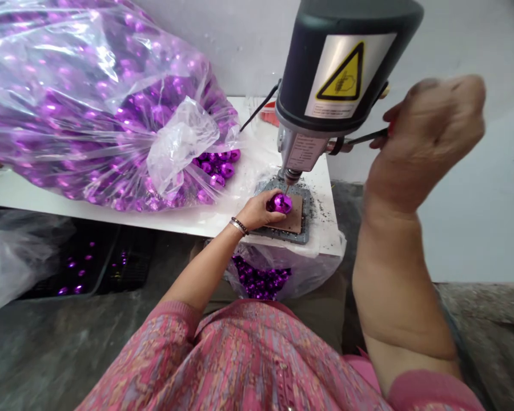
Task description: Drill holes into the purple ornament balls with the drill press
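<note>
My left hand (261, 212) holds a shiny purple faceted ball (281, 203) between thumb and fingers, over a brown board (294, 216) on the drill press's grey base (305, 233). The thin bit (287, 189) points down at the top of the ball; whether it touches cannot be made out. Above it hangs the dark drill press (291, 68) with a yellow warning label. At the right, my right hand (426, 134) is closed around the end of the press's lever (370, 137), raised beside the motor housing.
A large clear bag (89, 103) of purple balls covers the left of the white table (184, 224). Loose purple balls (218, 166) lie by its mouth. An open plastic bag (300, 274) with more balls hangs at the front edge. Black crates (124, 260) stand below left.
</note>
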A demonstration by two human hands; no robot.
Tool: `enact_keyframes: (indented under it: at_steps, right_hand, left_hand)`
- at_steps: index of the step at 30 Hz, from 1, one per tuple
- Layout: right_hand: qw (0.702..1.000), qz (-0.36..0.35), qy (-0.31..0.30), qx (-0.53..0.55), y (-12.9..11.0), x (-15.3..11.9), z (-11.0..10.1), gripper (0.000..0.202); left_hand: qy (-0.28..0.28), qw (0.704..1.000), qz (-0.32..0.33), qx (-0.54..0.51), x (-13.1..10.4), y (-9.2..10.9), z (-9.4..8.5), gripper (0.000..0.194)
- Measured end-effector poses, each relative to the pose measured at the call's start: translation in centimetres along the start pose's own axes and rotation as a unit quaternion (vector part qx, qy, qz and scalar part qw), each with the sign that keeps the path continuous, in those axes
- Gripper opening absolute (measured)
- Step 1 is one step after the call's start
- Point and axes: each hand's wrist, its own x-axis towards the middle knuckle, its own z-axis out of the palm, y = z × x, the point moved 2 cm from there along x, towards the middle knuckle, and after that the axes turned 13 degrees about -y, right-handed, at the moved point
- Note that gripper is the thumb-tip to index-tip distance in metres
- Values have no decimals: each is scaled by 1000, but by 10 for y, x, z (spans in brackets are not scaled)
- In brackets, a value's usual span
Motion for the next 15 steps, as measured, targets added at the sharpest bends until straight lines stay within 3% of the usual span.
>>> enact_keyframes:
  at_steps: [4,6,9,11,15]
  right_hand:
    - [998,49,1,28,-12,13,4,32]
    - [998,49,5,35,-12,9,4,31]
    - [998,41,12,42,-11,4,3,30]
    - [998,45,8,48,-11,3,3,30]
    - [997,53,8,58,-14,1,3,31]
  left_hand:
    - [-73,993,86,19,-20,-2,-8,75]
    - [-61,994,78,38,-28,-4,-23,73]
    - [90,989,-54,106,-34,-14,-59,46]
    - [164,949,-171,206,-33,-23,-83,41]
    - [110,877,-341,319,-28,-45,-107,48]
